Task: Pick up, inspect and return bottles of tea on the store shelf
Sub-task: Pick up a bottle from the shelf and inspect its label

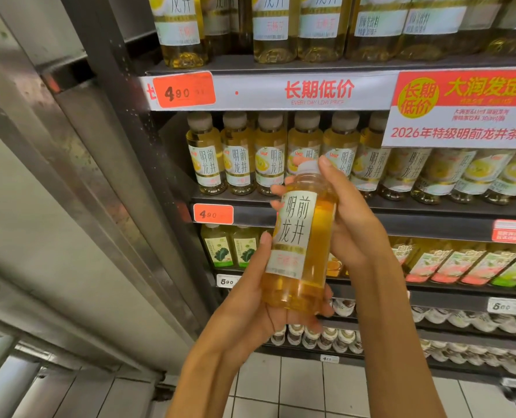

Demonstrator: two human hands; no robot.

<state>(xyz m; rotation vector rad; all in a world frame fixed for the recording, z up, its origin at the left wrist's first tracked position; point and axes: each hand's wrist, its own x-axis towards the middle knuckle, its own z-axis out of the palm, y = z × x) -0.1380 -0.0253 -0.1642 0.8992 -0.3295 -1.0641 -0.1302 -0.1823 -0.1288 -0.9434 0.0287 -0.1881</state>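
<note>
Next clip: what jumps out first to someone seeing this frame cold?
A bottle of golden tea held up at centre frame: the left hand grips its base and the right hand its upper part. Behind it stands a shelf row of matching tea bottles. A red and white promotional sign hangs at upper right.

An orange price tag [184,90] with 4.90 sits at the left end of the upper shelf edge [250,99] in front of me. Beside it, the white strip carries red characters [319,89]. At the right end of this edge hangs a big red and white promotion sign [458,116]. A smaller orange tag [213,214] is at the left end of the next edge below. Lower down I see drinks with green leaf labels [229,247], tilted drinks with pink and green labels [467,263], and small lidded cups [311,337] in the bottom row. On my left stands a grey metal column [100,146]. The floor [305,387] has white tiles.
</note>
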